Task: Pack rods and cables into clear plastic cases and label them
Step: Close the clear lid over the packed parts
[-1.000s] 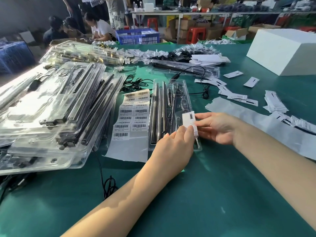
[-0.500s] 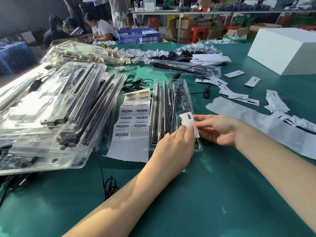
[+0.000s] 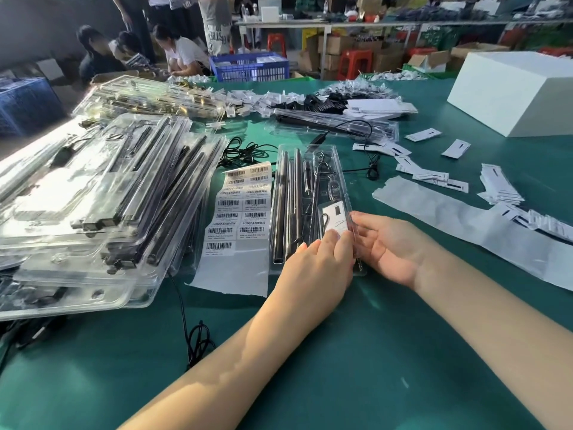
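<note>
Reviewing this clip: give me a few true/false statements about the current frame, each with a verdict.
1. A white card lies in the clear case near both hands. True.
2. The barcode label sheet lies right of that case. False: it lies to its left.
3. The right hand holds a rod in the air. False: it rests at the case's right edge.
4. The left hand touches the case's near end. True.
5. A white box sits at the table's far right. True.
</note>
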Demonstrator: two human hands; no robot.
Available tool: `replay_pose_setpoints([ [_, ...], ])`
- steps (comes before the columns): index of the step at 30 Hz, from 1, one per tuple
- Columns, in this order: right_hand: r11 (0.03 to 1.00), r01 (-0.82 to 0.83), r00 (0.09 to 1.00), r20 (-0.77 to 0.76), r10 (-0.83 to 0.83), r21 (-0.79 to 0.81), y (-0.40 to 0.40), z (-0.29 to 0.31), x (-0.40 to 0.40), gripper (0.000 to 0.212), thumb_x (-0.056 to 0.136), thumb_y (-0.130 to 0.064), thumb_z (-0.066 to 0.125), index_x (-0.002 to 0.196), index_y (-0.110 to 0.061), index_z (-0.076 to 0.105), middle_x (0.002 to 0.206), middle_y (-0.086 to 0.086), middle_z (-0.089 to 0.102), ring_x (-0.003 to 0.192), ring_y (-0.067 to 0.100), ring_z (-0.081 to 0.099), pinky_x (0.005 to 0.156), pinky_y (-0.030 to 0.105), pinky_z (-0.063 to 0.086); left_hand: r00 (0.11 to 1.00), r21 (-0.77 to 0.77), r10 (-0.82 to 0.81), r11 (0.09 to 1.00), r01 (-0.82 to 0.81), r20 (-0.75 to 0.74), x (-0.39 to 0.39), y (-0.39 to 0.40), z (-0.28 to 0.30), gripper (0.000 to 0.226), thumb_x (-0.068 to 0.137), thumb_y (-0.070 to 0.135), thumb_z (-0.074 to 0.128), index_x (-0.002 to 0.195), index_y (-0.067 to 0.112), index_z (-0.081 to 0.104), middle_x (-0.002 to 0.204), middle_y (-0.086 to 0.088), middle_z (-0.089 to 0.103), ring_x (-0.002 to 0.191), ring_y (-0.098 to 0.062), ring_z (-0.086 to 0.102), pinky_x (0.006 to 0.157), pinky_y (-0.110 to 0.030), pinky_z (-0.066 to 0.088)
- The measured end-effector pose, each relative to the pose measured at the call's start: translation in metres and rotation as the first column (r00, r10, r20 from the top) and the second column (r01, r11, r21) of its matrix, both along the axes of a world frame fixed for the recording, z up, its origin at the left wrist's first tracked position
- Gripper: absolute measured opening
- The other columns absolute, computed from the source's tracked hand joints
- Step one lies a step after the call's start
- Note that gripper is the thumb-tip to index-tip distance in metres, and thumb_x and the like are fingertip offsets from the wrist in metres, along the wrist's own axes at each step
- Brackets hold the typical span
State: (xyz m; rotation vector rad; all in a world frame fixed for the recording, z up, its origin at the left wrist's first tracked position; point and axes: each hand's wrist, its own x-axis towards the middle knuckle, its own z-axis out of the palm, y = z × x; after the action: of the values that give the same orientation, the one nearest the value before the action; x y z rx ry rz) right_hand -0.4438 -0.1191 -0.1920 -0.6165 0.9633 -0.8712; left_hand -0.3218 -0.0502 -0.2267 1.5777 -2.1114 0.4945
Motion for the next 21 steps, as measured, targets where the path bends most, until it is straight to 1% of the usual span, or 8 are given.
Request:
replay_pose_setpoints([
  [5,0.998,0.037,0.992,-0.121,-0.043,-0.053,0.003,0.001,0.002,0.033,0.087,0.008,0.059,0.114,-0.011,0.054,0.078,0.011,0.068,0.054,0.012,0.065,0.045,0.018,0.051,1.000,0.149,0.020,0.989,-0.017,-0.016,-0.001,0.002,0.005,0.040,0.089,0.022,0.037,0.108,0.006,0.067,0.101,-0.007,0.069,0.070,-0.019,0.068,0.059,-0.033,0.056],
  [9,0.976,-0.045,0.932,-0.360,-0.034,-0.211,0.002,0.001,-0.004,0.032,0.085,0.001,0.067,0.113,-0.012,0.060,0.090,0.011,0.071,0.061,0.011,0.067,0.051,0.018,0.052,1.000,0.244,-0.013,0.970,0.014,-0.007,0.000,0.003,0.008,0.043,0.093,0.032,0.038,0.124,0.008,0.054,0.122,-0.007,0.060,0.095,-0.024,0.065,0.081,-0.038,0.051],
  [10,0.939,-0.125,0.848,-0.526,-0.068,-0.322,0.001,0.000,-0.008,0.029,0.084,-0.005,0.071,0.111,-0.014,0.064,0.095,0.009,0.072,0.067,0.011,0.067,0.057,0.017,0.052,1.000,0.242,-0.021,0.970,0.020,0.001,0.000,0.003,0.007,0.043,0.093,0.036,0.042,0.125,0.009,0.053,0.124,-0.007,0.059,0.098,-0.024,0.064,0.083,-0.038,0.049],
  [11,0.875,-0.226,0.698,-0.698,-0.161,-0.428,-0.001,-0.002,-0.014,0.026,0.083,-0.012,0.074,0.107,-0.018,0.068,0.096,0.004,0.072,0.072,0.007,0.066,0.063,0.013,0.049,0.999,0.255,-0.027,0.967,0.022,0.017,0.001,0.004,0.007,0.045,0.092,0.040,0.047,0.124,0.009,0.052,0.128,-0.008,0.058,0.102,-0.025,0.063,0.086,-0.038,0.048],
  [13,0.750,-0.385,0.426,-0.824,-0.373,-0.538,-0.003,-0.007,-0.020,0.023,0.083,-0.026,0.073,0.106,-0.026,0.072,0.093,-0.007,0.072,0.072,-0.003,0.057,0.064,0.008,0.038,0.996,0.317,-0.049,0.948,0.021,0.080,0.002,0.003,0.007,0.053,0.091,0.047,0.051,0.127,0.009,0.048,0.141,-0.013,0.048,0.115,-0.027,0.057,0.098,-0.041,0.043],
  [15,0.705,-0.460,0.359,-0.840,-0.408,-0.539,0.001,-0.017,-0.020,0.032,0.088,-0.031,0.066,0.119,-0.026,0.067,0.099,-0.008,0.069,0.070,0.002,0.051,0.064,0.015,0.033,0.990,0.338,-0.066,0.941,0.022,0.121,0.003,0.002,0.005,0.050,0.095,0.040,0.050,0.134,0.009,0.043,0.148,-0.017,0.039,0.122,-0.030,0.052,0.104,-0.043,0.039],
  [17,0.693,-0.508,0.337,-0.858,-0.387,-0.512,0.005,-0.029,-0.016,0.037,0.093,-0.030,0.059,0.129,-0.021,0.061,0.110,0.001,0.064,0.086,0.013,0.053,0.074,0.019,0.032,0.989,0.320,-0.062,0.947,0.015,0.136,0.005,0.000,0.004,0.043,0.099,0.024,0.044,0.139,0.009,0.041,0.147,-0.018,0.040,0.120,-0.030,0.053,0.102,-0.044,0.041],
  [21,0.713,-0.526,0.248,-0.886,-0.392,-0.464,0.008,-0.031,-0.008,0.038,0.097,-0.026,0.050,0.133,-0.016,0.057,0.108,0.010,0.061,0.104,0.026,0.056,0.083,0.029,0.040,0.980,0.178,-0.091,0.982,0.058,0.179,0.007,0.006,0.003,0.054,0.087,0.008,0.023,0.126,0.010,0.060,0.124,-0.015,0.062,0.092,-0.024,0.066,0.081,-0.036,0.054],
])
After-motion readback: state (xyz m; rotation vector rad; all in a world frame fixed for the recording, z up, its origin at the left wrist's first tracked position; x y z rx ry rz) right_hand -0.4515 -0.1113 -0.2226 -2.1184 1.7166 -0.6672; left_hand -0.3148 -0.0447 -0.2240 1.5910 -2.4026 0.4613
